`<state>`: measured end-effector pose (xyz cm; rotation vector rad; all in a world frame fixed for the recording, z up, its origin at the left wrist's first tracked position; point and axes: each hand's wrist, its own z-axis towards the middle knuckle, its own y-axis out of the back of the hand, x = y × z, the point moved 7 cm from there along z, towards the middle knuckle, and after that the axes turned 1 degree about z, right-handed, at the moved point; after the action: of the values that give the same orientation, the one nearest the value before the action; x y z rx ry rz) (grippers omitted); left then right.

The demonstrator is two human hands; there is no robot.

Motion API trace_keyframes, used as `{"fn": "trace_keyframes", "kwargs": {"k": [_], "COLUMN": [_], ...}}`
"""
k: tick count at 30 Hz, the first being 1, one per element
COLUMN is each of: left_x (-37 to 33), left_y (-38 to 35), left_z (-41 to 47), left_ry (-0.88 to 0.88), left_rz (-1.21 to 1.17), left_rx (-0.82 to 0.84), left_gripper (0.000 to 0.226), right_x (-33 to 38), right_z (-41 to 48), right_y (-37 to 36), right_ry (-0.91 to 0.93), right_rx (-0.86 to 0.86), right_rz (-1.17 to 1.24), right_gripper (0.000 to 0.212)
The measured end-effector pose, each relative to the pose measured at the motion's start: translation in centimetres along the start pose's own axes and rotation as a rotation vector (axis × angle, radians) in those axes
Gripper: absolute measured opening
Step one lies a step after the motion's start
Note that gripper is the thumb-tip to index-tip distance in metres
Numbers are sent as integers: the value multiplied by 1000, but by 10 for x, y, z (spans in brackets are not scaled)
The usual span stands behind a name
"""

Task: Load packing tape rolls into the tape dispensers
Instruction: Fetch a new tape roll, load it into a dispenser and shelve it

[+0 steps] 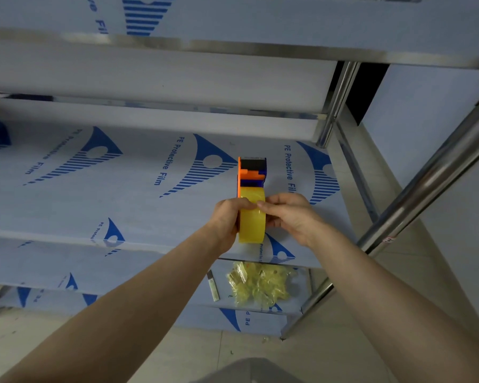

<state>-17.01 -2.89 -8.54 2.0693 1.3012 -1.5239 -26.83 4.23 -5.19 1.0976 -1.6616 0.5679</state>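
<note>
Shelf [138,211]: roll [252,222] seemingly within left grip [227,220].

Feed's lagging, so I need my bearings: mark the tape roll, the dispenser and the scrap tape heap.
yellow tape roll [251,226]: head view, outer face, lower half.
orange and blue tape dispenser [249,174]: head view, orange ribbed part.
crumpled yellow tape scraps [260,286]: head view, middle of the heap.

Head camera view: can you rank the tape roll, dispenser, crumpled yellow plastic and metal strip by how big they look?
1. Crumpled yellow plastic.
2. Tape roll.
3. Dispenser, though the roll hides part of it.
4. Metal strip.
</note>
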Motion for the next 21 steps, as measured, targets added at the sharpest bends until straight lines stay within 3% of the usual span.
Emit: {"fn": "trace_keyframes", "kwargs": {"k": [4,7,9,13,17,21], "left_x": [-2,0,0,0,-3,-3], "left_y": [1,2,3,2,1,1], "left_z": [-2,-1,0,-1,-3,-3], "left_ry": [-14,0,3,-2,-15,-22], "left_rz": [33,38,41,52,67,80], "left_rx": [10,15,24,48,71,66], "left_gripper": [41,48,53,64,43,43], "right_x": [15,42,49,50,62,74], "right_z": [2,1,2,5,0,-3], "right_y": [15,15,3,-14,-24,-30], "right_ry": [94,369,478,473,518,552], "right_rx": [-41,-128,-41,118,179,209], "right_rz": [-173,-519,-691,-948,-1076,-1093], "right_gripper": [40,40,44,52,42,29]}}
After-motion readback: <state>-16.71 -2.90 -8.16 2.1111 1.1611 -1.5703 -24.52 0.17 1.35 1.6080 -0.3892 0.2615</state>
